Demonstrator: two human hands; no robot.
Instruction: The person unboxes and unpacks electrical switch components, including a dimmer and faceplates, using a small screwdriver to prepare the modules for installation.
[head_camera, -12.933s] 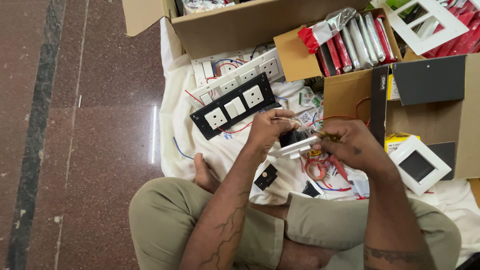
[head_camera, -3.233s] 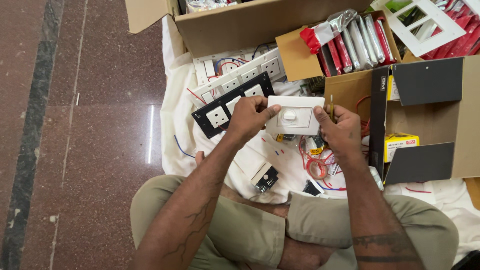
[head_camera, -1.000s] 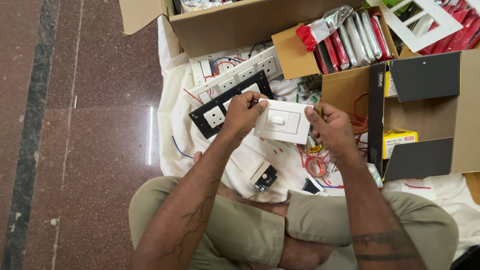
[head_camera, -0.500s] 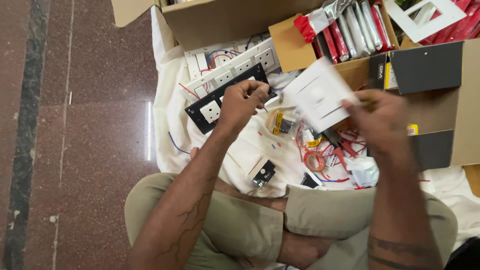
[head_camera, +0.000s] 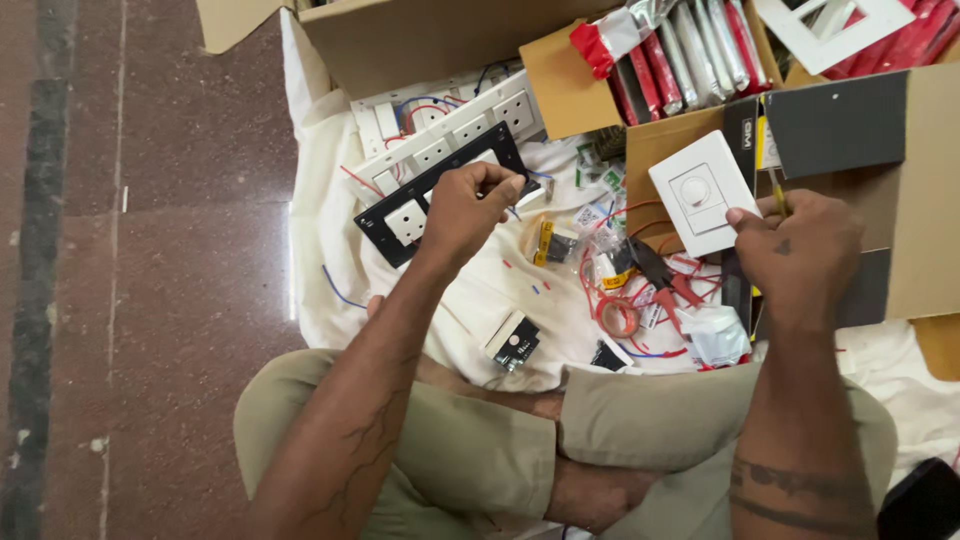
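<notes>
The person sits cross-legged on the floor (head_camera: 150, 250), knees in olive trousers at the bottom of the view, both forearms reaching forward over a white cloth (head_camera: 470, 310) spread on the dark red stone.

Nearest the knees, a small black module (head_camera: 514, 342) lies on the cloth, with a second dark piece just to its right. A little farther on sits a litter of small parts: a coil of red wire (head_camera: 618, 316), red-handled pliers (head_camera: 662, 282), a clear packet (head_camera: 716, 336) and a yellow-and-black component (head_camera: 548, 242).

The right hand (head_camera: 800, 255) holds a white dimmer plate (head_camera: 703, 193) by its lower right corner, thumb and fingers pinched on the edge, so that the plate stands tilted in the air in front of an open cardboard box (head_camera: 900, 200). A thin yellow-handled tool also pokes up from that fist. The plate has a round knob in a square centre.

The left hand (head_camera: 470, 205) is curled almost closed, fingertips drawn together above the right end of a black switch plate (head_camera: 440, 195) fitted with white sockets; whether it pinches something small, I cannot tell.

Beyond the black plate lies a long white socket strip (head_camera: 455, 135) with blue and red wires. Farther still stand a large brown carton (head_camera: 440, 40) and a smaller box of red and white packets (head_camera: 680, 55), with a white frame (head_camera: 830, 30) at the top right.
</notes>
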